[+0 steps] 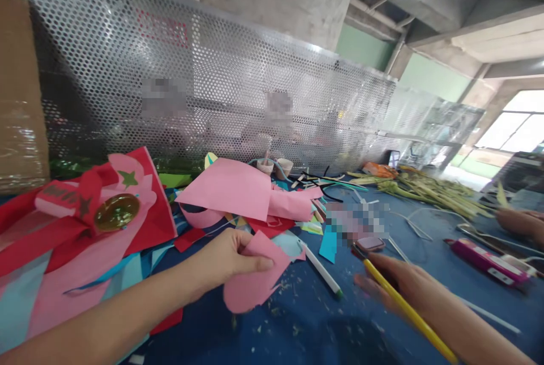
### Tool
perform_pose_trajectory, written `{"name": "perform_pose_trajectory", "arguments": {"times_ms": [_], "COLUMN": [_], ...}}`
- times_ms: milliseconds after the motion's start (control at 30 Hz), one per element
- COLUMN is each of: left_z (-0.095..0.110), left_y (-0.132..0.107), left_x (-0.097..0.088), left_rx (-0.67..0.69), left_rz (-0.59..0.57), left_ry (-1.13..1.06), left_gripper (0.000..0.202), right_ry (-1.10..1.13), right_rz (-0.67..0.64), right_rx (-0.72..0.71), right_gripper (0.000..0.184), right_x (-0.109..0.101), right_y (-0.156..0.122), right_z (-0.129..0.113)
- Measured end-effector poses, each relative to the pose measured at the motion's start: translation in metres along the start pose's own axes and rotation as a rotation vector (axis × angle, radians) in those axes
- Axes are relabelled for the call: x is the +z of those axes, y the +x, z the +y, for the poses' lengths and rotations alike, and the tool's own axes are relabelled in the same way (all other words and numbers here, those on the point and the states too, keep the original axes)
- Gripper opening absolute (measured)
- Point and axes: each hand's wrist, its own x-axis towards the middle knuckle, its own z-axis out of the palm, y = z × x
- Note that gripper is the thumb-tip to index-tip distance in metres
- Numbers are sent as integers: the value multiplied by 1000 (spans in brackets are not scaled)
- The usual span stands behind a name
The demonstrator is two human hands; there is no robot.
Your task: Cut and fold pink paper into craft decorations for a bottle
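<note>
My left hand pinches a piece of pink paper between thumb and fingers, above the blue table. The paper has a rounded lower edge and a small cut at its right side. My right hand is closed around a long yellow pencil, its dark tip pointing up and left. That hand is slightly blurred. Just beyond its fingers lies a small pinkish case. A white marker with a green end lies between my hands.
Pink paper sheets are piled behind my left hand. Red and pink paper work with a gold round piece lies at left. A purple box, green stalks and another person's hand are at right. A perforated metal screen stands behind.
</note>
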Motion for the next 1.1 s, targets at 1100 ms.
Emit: {"name": "perform_pose_trajectory", "arguments": {"times_ms": [1100], "left_z": [-11], "left_y": [6], "left_x": [11], "left_rx": [-104], "left_rz": [334], "left_ry": [-497], "left_gripper": [26], "right_ry": [1196], "right_rz": [-49], "right_rx": [22], "right_gripper": [28], "right_x": [52], "right_y": [84], "right_z": [-78]}}
